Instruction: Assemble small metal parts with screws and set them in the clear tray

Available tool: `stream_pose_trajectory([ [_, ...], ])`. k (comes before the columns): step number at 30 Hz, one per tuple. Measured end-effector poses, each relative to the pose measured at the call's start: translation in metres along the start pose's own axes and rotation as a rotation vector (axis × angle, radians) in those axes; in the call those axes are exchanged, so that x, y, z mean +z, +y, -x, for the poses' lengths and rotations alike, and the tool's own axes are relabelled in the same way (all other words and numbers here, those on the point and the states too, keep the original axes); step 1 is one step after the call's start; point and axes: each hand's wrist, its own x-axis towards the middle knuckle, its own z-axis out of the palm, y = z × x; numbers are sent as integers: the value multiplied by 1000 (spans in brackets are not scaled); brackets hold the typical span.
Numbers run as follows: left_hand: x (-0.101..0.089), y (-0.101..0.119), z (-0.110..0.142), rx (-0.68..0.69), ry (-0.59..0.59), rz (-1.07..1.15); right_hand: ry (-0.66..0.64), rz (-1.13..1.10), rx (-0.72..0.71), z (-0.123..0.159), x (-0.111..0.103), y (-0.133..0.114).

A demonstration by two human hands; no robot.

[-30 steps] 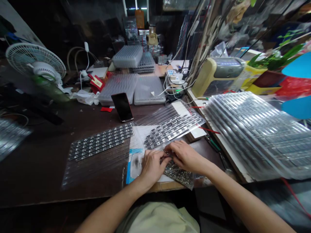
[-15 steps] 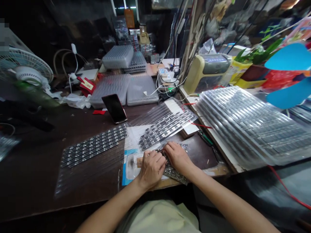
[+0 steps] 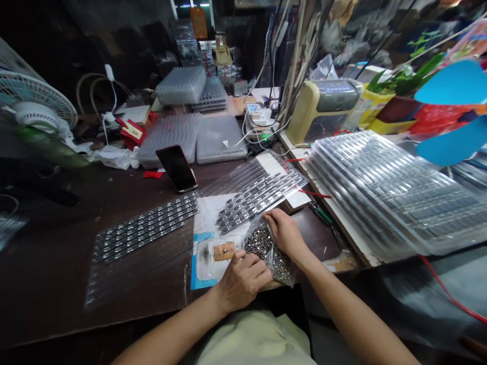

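Observation:
A clear plastic bag [image 3: 282,267] full of small shiny metal parts [image 3: 258,241] lies near the table's front edge, its mouth spread so the parts show. My right hand [image 3: 284,232] pinches the bag's far rim. At its near left side, my left hand [image 3: 245,280] is closed with curled fingers against the bag's edge; the fingertips are partly hidden. Left of the bag, a small tan block [image 3: 224,251] sits on a clear plastic piece above a blue-and-white sheet. Behind the hands, a clear ribbed tray [image 3: 262,195] holds rows of dark and silver parts.
Another ribbed tray [image 3: 146,228] with rows of parts lies to the left. A phone [image 3: 176,169] stands propped behind it. Stacked clear trays [image 3: 395,192] fill the right side, beside green-handled pliers [image 3: 321,214]. Blue fan blades [image 3: 452,83] are at far right.
My hands have drawn apart, the left toward me and the right slightly away. The bag's mouth has spread, exposing the metal parts, and the tan block has come into view.

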Motion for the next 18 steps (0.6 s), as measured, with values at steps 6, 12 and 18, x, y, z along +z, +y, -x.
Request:
stream_pose_trajectory([
  [6,-16,-6,9,-149,-31,9,24,-8,-140,4,-31,-15],
  [12,-34,-14,42,-65,-26,18,-251,448,-377,22,-9,-43],
  [18,-52,-56,43,-408,95,18,-170,622,-392,37,20,-36],
])
